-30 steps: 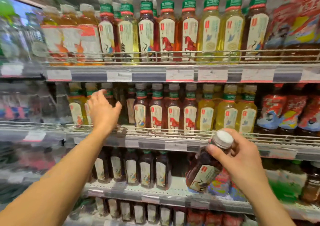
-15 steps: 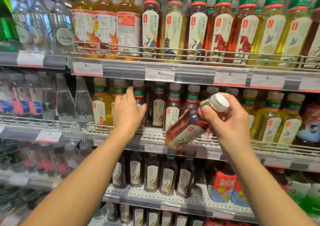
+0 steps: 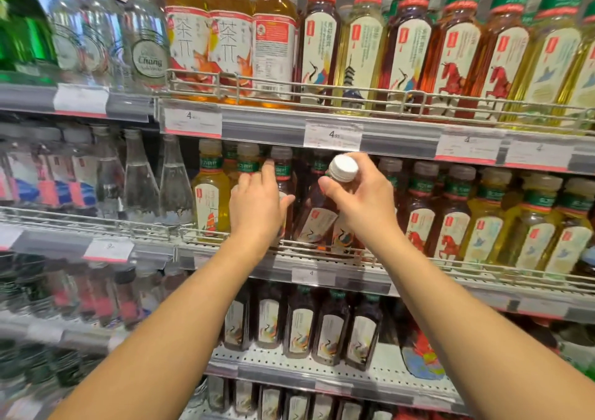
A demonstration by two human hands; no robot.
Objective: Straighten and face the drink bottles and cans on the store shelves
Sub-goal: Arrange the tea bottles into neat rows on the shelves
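Observation:
A dark tea bottle (image 3: 317, 220) with a white cap and a crane label leans over the wire rail of the middle shelf (image 3: 402, 278). My right hand (image 3: 360, 200) grips it round the neck, just under the cap. My left hand (image 3: 257, 207) reaches in beside it, fingers spread against a dark tea bottle (image 3: 283, 175) that stands in the row, its thumb toward the held bottle. To the left stand yellow tea bottles (image 3: 211, 197). To the right stand red-horse-label bottles (image 3: 421, 220) and yellow bottles (image 3: 531, 233).
The top shelf (image 3: 264, 120) carries orange tea bottles (image 3: 225, 43) and more tea rows behind a wire rail. Clear glass water bottles (image 3: 141, 178) fill the left bay. Dark tea bottles (image 3: 299, 326) line the lower shelf, with price tags along each shelf edge.
My right hand has raised the dark bottle from below the shelf and brought it upright over the rail into the row. My left hand stayed at the neighbouring bottles. The view moved closer.

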